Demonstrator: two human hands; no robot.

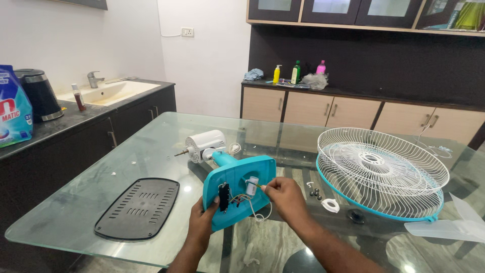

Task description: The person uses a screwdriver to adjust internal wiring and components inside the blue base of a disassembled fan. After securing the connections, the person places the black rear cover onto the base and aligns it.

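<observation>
A: What sits at the far left?
B: A blue detergent pack [14, 108] and a black electric kettle [39, 93] on the dark counter [76, 119], with a sink [108, 92] further along. On the glass table [76, 212], a black slotted base cover [137, 208] lies flat, well apart from the hands.

A: And the middle?
B: The person's left hand [202, 222] grips the lower edge of the teal fan base [237, 194], which is tipped up so its open underside faces the camera; the thumb is pressed just beside a black switch block [224, 196]. The white motor housing [204, 145] lies behind it on the table, joined by the teal neck.

A: The other hand?
B: The right hand [288, 199] has its fingers pinched together on a thin wire end beside the small white capacitor [251, 186]. Loose white wires [258, 215] hang below.

A: Anything to the right?
B: A few small screws [316, 192] and a white plastic ring [330, 205], then the white wire fan guards [382, 172] stacked in a teal rim, near a translucent fan blade [449, 227].
</observation>
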